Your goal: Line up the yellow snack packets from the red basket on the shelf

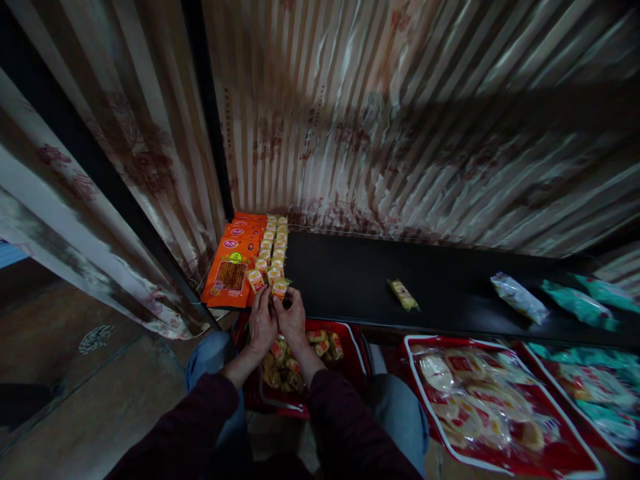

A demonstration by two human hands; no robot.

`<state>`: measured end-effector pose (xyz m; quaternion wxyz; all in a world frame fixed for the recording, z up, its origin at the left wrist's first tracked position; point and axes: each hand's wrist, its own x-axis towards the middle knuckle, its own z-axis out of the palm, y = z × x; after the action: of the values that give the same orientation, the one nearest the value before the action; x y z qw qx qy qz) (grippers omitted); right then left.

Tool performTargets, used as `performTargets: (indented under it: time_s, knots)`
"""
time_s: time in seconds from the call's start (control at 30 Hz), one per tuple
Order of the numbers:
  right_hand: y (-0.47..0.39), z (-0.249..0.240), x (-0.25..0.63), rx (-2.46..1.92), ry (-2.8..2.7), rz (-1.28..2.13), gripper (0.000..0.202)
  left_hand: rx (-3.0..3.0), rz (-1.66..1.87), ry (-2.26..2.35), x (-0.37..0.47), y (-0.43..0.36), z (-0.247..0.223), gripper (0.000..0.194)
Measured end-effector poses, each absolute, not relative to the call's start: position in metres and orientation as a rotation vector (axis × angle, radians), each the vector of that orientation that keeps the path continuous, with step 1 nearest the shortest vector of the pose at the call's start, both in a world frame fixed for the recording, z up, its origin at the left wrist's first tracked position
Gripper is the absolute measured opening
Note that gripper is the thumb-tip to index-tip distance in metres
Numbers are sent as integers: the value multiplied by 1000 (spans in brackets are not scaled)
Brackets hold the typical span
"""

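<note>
From the head view, I see the left hand point(263, 325) and right hand point(293, 320) at the black shelf's point(345, 273) front edge, fingers curled; whether either grips, I can't tell. The nearest yellow packet point(279, 289) sits at the fingertips, closer to the right, ending a double row point(279, 245) that runs lengthwise away toward the curtain point(325, 120).

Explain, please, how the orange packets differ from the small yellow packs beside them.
The orange packets are flat and larger; the small yellow packs look short and plump. The orange packets overlap in one row, while the small yellow packs form two narrow rows. Both sit at the left end of the black shelf.
</note>
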<state>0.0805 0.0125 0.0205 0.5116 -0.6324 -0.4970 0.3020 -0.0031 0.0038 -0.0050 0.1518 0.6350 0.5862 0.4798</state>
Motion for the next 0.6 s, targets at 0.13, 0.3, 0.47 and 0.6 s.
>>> performTargets:
  time_s: [0.13, 0.3, 0.47, 0.6]
  knots:
    - [13, 19, 82, -1515, -1187, 711, 35, 1829, 1382, 1686, -2, 2, -4, 47]
    - [12, 20, 82, -1524, -1192, 728, 35, 1806, 1380, 1688, -2, 2, -6, 46]
    - [11, 21, 81, -1530, -1194, 755, 33, 1799, 1366, 1705, -2, 0, -2, 44]
    - [11, 22, 81, -1537, -1197, 745, 32, 1762, 1389, 1760, 1, -4, 7, 42]
